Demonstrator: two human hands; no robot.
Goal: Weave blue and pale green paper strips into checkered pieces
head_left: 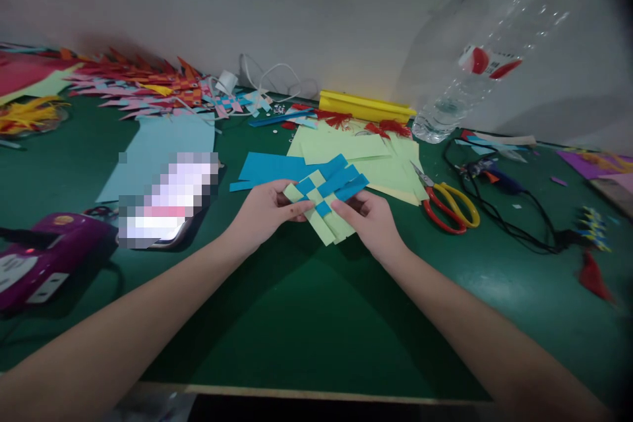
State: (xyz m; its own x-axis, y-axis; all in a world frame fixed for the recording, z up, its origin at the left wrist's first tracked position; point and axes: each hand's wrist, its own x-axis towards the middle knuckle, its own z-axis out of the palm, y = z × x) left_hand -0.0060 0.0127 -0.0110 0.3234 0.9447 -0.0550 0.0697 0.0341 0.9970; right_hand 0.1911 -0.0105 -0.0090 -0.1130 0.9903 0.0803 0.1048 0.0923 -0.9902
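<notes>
A woven piece of blue and pale green paper strips is held up over the green table, between both hands. My left hand pinches its left corner, thumb on top and fingers beneath. On the right side, my right hand grips the piece with the thumb on its front, near the blue strip ends. Loose green strips point down toward me, and blue ones point up to the right. Behind the piece lie blue paper and a stack of pale green paper.
Red and yellow scissors lie to the right, near a black cable and glue gun. A clear bottle leans at the back. On the left are a phone, a purple power socket and light blue paper.
</notes>
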